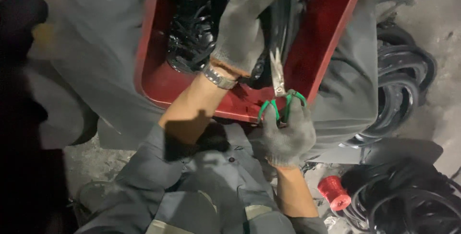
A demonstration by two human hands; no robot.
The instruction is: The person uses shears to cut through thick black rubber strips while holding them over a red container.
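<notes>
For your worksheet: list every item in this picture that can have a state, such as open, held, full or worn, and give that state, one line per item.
left hand: gloved, gripping black rubber strips
right hand: gloved, fingers through scissor handles
scissors: held, blades nearly shut, pointing into the bin
red bin: resting on the lap, holding black rubber strips
black rubber strips: tangled
wristwatch: worn on left wrist
red spool: wound, lying on the floor
black rings: stacked on the floor

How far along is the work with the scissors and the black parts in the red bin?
Done: black rings lie piled beside the red bin. In hand: right hand holds green-handled scissors; left hand reaches into black parts. Left: many black parts in the bin.
</notes>
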